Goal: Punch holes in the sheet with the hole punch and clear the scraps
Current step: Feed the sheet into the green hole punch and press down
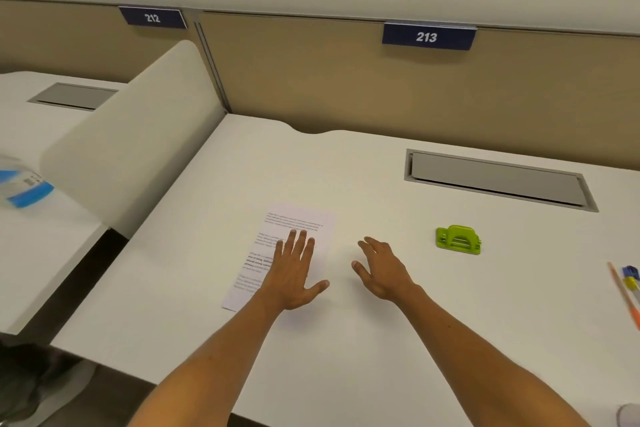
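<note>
**Left hand pinning the sheet, punch waiting off to the right**

At the far left, on the neighbouring desk, a blurred blue-and-clear object [24, 184] is sitting beyond the rounded divider [138, 135]; what it is cannot be told.

On the white desk [346, 340] the printed sheet [301, 222] is lying with its long axis running from the near-left toward the far-right, slightly tilted. The left hand [294, 274] is lying flat on the sheet's near-right part, fingers straight and close together, thumb splayed out to the right, gripping nothing. It appears to be holding the paper in place.

Just right of the sheet's edge, the right hand [381, 270] is hovering over or resting lightly on bare desk, fingers relaxed and slightly spread, holding nothing; whether it is touching the surface cannot be told.

Farther right and a little farther from the person, the green hole punch [458, 240] is sitting alone on the desk, its long axis running roughly left to right. It is lying well apart from the sheet and clearly to the right of the right hand's fingertips, so the right hand is the nearer one and looks the natural one to fetch it. No holes or scraps are showing, so punching seems not yet begun.

Behind the punch a grey cable hatch [498, 180] is set into the desk. At the right edge, pens [628, 284] are lying together.
</note>
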{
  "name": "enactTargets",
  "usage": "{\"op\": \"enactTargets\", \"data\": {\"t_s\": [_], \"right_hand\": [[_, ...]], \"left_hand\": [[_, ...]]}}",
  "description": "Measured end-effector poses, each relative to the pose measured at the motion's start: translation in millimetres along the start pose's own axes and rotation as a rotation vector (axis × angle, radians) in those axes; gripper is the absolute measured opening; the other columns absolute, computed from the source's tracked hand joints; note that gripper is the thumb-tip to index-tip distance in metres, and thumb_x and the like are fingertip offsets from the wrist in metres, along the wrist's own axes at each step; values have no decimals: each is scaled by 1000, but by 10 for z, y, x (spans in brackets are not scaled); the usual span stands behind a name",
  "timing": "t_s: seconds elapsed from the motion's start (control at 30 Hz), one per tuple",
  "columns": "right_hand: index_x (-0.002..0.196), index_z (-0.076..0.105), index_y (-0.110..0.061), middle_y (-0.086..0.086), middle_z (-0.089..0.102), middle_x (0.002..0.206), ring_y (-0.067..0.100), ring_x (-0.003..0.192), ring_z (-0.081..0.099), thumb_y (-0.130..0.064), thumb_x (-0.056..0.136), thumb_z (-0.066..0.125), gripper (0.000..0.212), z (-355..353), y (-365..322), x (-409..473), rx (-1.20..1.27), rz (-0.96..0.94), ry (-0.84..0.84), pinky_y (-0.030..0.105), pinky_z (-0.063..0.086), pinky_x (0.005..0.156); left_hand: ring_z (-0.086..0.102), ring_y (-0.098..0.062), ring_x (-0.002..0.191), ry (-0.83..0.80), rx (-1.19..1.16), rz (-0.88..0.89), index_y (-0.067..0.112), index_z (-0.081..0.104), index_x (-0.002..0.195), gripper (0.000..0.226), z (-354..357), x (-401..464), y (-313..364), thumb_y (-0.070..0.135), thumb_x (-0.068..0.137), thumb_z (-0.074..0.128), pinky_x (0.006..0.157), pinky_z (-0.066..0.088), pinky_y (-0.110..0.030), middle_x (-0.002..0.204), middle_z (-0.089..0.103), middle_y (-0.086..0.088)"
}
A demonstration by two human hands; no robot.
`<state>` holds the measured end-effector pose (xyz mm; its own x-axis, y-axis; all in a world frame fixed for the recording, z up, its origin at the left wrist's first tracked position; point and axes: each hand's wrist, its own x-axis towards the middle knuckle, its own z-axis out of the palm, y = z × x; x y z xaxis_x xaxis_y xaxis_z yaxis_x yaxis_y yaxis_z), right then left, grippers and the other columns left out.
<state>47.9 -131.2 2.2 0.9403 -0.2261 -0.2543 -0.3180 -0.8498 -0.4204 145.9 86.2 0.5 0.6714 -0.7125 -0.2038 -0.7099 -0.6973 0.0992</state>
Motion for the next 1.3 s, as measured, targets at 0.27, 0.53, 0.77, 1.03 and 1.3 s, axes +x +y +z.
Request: {"op": "enactTargets", "data": {"t_s": [0.27, 0.53, 0.77, 1.03, 1.3], "right_hand": [[134, 53, -9, 12, 66, 119, 25, 108, 63, -22, 90, 61, 47, 435, -716, 330, 391, 248, 32, 36, 50, 94], [84, 61, -11, 5, 60, 79, 28, 80, 56, -10, 77, 62, 7, 494, -967, 537, 655, 651, 126, 26, 42, 63], [61, 49, -15, 7, 48, 60, 20, 57, 42, -17, 60, 63, 14, 545, -986, 647, 798, 751, 168, 28, 32, 58], [79, 65, -4, 11, 61, 70, 22, 56, 52, -15, 72, 78, 18, 493, -1019, 693, 1017, 823, 50, 29, 46, 57], [55, 46, -15, 1, 46, 56, 18, 51, 39, -7, 73, 63, 26, 498, -1132, 615, 738, 675, 89, 24, 33, 52]], "left_hand": [[18, -37, 147, 11, -40, -372, 4, 27, 148, 78, 84, -129, -733, 49, 90, 53, 117, 22, -53, 157, 25, -20], [44, -29, 121, -61, -248, -592, 7, 38, 128, 74, 129, -100, -950, 51, 79, 70, 93, 48, -40, 128, 46, -12], [44, -29, 121, -55, -298, -584, 5, 40, 126, 63, 120, -49, -881, 35, 82, 73, 90, 50, -36, 127, 47, -13], [44, -28, 122, -62, -261, -573, 7, 44, 127, 56, 144, -42, -872, 36, 86, 69, 93, 47, -34, 128, 46, -13], [43, -28, 120, -52, -235, -558, 10, 56, 117, 39, 174, -55, -862, 35, 89, 65, 93, 45, -35, 125, 46, -13]]}}
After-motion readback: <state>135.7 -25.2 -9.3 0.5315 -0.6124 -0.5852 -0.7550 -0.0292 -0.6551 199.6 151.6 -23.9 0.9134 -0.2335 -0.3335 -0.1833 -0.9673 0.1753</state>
